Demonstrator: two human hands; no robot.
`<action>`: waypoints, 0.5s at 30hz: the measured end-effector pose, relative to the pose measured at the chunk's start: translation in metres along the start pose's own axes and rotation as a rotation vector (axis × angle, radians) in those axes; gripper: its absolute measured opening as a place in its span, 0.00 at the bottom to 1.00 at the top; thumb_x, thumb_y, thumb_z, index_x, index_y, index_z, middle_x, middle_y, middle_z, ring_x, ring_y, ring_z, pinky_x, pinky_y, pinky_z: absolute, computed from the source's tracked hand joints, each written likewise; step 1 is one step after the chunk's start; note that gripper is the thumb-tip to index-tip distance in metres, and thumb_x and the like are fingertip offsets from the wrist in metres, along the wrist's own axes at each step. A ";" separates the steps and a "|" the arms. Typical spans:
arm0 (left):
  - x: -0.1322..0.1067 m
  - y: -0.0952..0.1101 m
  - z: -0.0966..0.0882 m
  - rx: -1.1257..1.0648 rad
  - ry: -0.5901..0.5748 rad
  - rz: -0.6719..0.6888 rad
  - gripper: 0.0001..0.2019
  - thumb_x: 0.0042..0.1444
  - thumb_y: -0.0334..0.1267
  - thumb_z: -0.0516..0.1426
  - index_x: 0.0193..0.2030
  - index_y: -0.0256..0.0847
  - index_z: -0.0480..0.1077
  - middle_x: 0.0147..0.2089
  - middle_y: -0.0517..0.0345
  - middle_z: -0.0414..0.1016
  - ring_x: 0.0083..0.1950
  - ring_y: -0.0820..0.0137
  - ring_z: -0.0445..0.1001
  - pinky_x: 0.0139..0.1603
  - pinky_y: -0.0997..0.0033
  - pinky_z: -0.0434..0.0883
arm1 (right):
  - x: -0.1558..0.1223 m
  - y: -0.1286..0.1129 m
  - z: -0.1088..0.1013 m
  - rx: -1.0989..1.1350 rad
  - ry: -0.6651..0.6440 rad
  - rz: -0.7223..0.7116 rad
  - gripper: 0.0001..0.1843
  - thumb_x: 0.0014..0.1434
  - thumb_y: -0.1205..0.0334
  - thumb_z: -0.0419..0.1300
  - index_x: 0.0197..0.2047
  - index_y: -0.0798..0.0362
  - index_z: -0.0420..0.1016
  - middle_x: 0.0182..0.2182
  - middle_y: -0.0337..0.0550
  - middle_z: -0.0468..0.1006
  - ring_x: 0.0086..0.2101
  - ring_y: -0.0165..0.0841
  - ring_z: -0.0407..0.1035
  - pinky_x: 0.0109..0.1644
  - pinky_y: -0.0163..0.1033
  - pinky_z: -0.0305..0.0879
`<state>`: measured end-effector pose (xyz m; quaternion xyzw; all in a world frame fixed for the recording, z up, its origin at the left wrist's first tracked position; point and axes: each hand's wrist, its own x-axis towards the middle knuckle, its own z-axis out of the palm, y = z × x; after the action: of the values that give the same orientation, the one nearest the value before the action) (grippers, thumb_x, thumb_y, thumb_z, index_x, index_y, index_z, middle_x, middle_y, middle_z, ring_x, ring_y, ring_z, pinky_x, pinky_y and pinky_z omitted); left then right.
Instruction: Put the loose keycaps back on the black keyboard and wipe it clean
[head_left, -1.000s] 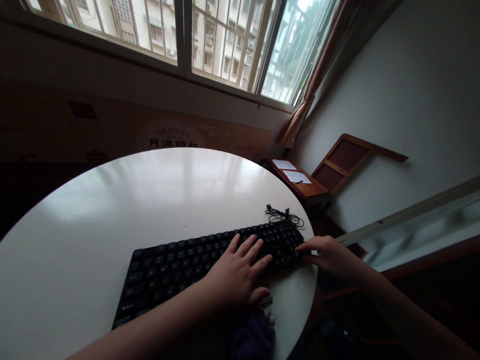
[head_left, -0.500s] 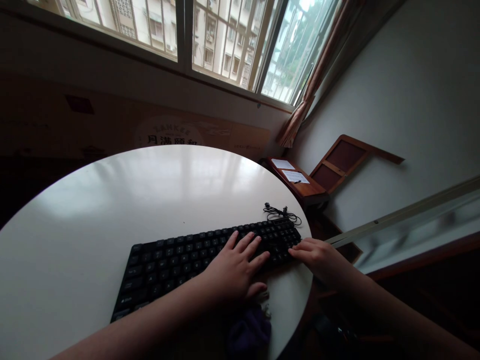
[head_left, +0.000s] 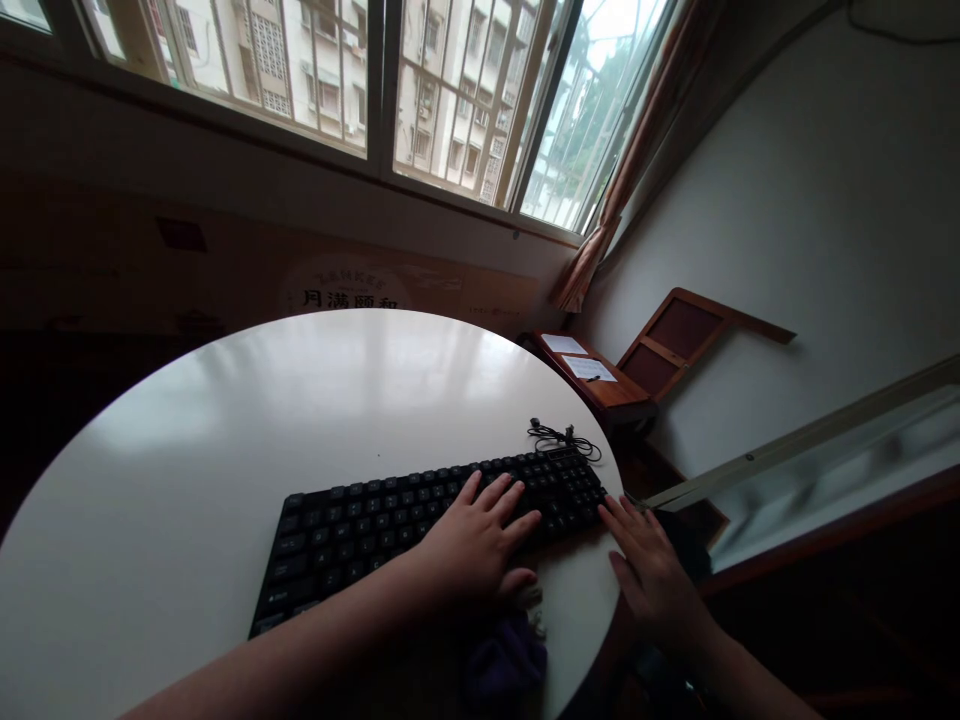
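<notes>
Here lies the black keyboard (head_left: 401, 512), flat, keys up, right end near the bench (head_left: 300, 420)'s right edge, cable (head_left: 568, 437) bundled behind!

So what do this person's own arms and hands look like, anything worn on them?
The bare, slim-fingered left hand and right hand wear no gloves. The left forearm and right forearm show no sleeve, watch or bracelet.

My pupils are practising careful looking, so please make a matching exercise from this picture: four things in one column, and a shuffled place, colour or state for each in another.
1. Left hand
2. Right hand
3. Cable
4. Fabric item

A. looped in a bundle
B. spread over the keyboard
C. purple
D. by the table's right rim

Pairs: 1-B, 2-D, 3-A, 4-C
</notes>
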<state>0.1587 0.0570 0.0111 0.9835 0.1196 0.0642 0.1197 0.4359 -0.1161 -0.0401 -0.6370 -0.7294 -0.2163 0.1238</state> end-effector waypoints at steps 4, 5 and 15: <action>0.000 0.000 0.000 -0.005 0.000 0.007 0.34 0.66 0.61 0.46 0.72 0.45 0.57 0.75 0.38 0.50 0.76 0.44 0.45 0.71 0.30 0.44 | 0.002 -0.001 -0.007 0.058 0.094 0.059 0.33 0.70 0.62 0.47 0.76 0.50 0.43 0.70 0.51 0.52 0.70 0.47 0.46 0.68 0.62 0.50; 0.000 0.000 0.000 -0.005 0.001 0.007 0.34 0.66 0.61 0.46 0.72 0.45 0.57 0.75 0.37 0.50 0.76 0.44 0.45 0.71 0.30 0.45 | 0.004 0.000 -0.009 0.054 0.084 0.044 0.32 0.70 0.61 0.47 0.75 0.49 0.46 0.70 0.50 0.52 0.70 0.48 0.46 0.68 0.63 0.49; -0.001 -0.003 0.004 -0.023 0.048 0.024 0.35 0.65 0.62 0.45 0.72 0.44 0.58 0.74 0.35 0.52 0.76 0.43 0.46 0.70 0.29 0.45 | 0.033 0.013 -0.010 0.150 0.038 -0.060 0.15 0.69 0.61 0.53 0.51 0.49 0.80 0.68 0.45 0.60 0.68 0.47 0.51 0.67 0.60 0.57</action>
<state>0.1577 0.0581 0.0061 0.9816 0.1098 0.0905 0.1275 0.4421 -0.0909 -0.0145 -0.5997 -0.7598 -0.1767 0.1785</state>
